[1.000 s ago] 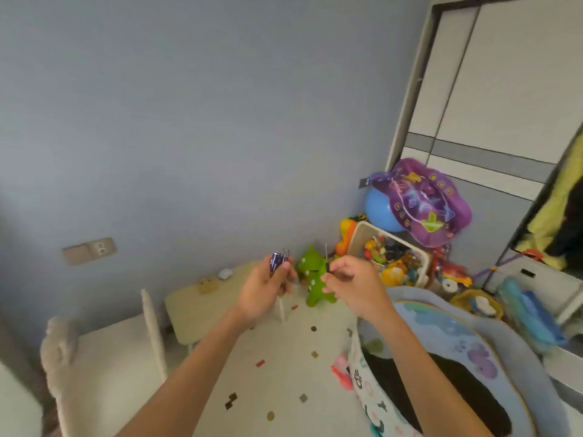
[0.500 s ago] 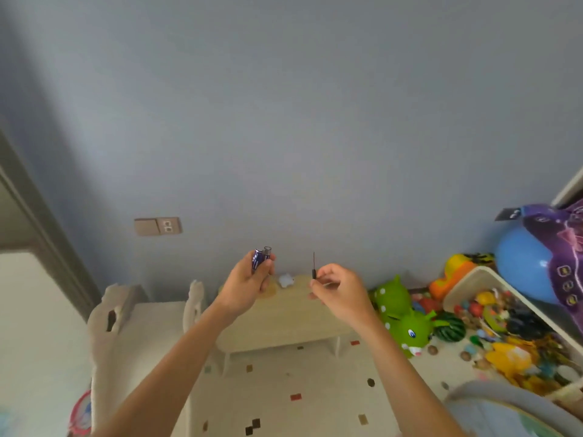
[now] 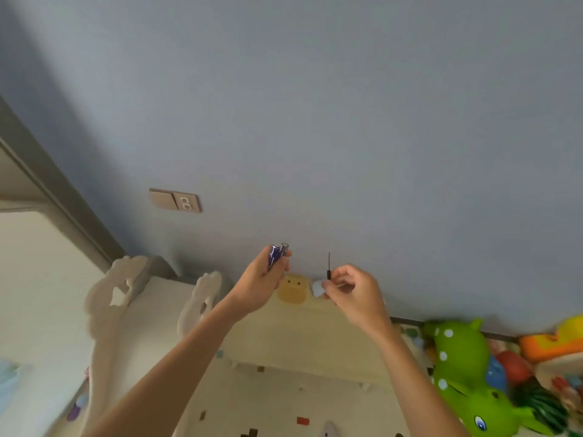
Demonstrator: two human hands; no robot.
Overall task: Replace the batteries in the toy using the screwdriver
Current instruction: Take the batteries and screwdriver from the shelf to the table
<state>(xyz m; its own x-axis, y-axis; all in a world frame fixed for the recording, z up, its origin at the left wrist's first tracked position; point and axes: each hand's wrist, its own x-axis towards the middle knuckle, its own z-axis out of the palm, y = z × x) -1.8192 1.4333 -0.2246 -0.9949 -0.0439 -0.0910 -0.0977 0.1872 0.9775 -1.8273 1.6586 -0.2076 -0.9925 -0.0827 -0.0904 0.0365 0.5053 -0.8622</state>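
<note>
Head view, left hand (image 3: 262, 287) gripping two batteries (image 3: 277, 253) — blue, silver-capped, right hand (image 3: 350, 290) pinching thin black screwdriver (image 3: 328, 266) upright.

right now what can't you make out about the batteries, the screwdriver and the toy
- Batteries, head view: the left hand wraps their lower ends; labels too small to read.
- Screwdriver: only the thin shaft shows; the right hand hides the handle, and the tip type is too small to tell.
- Pale blue object: partly behind the right hand's fingers, blurred, so what it is stays unclear.
- Which toy takes the batteries: cannot tell; the green toy is cut by the frame's bottom edge.
</note>
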